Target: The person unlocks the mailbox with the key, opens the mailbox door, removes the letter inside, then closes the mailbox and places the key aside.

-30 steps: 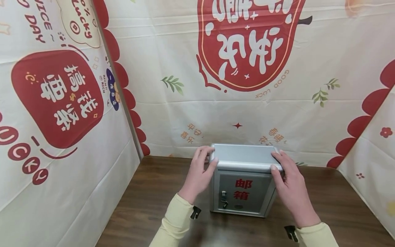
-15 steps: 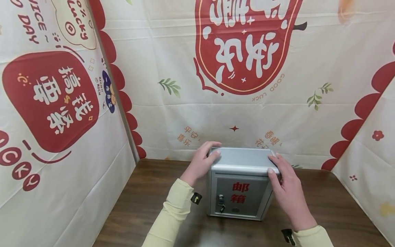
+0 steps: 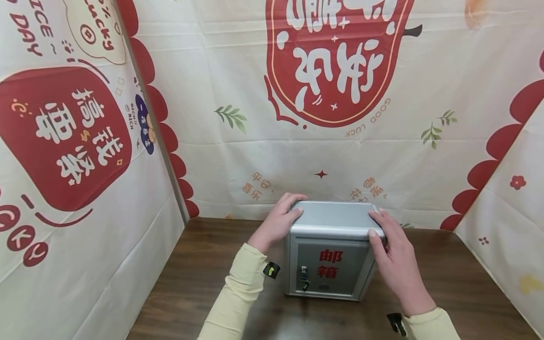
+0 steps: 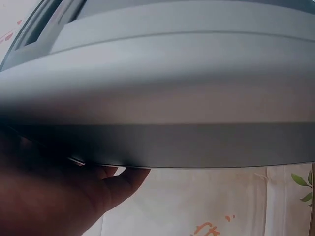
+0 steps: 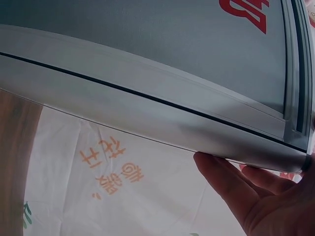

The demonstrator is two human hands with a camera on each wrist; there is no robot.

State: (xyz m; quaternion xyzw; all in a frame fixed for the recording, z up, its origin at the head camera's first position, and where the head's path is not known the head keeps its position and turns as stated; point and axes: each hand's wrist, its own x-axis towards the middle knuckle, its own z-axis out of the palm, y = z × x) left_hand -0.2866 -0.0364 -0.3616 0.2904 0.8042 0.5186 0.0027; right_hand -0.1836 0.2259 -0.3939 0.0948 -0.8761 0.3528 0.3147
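A silver metal mailbox (image 3: 333,215) stands upright on the wooden table, its front door facing me with two red Chinese characters. On the door's left side is a small lock with a key (image 3: 304,281) hanging from it. My left hand (image 3: 276,224) holds the box's upper left corner, thumb and a finger on the top and the rest down the side. At the upper right edge my right hand (image 3: 395,257) grips the box, thumb at the front rim. In the left wrist view the mailbox's edge (image 4: 197,93) hides much of the fingers; in the right wrist view fingertips touch its rim (image 5: 147,128).
The dark wooden table (image 3: 212,264) extends on both sides of the box. A white printed cloth backdrop (image 3: 204,174) rises close behind it, with matching cloth walls (image 3: 140,250) at left and right.
My left hand has moved up and farther onto the box's top corner. My right hand keeps its place, and the head view has shifted slightly.
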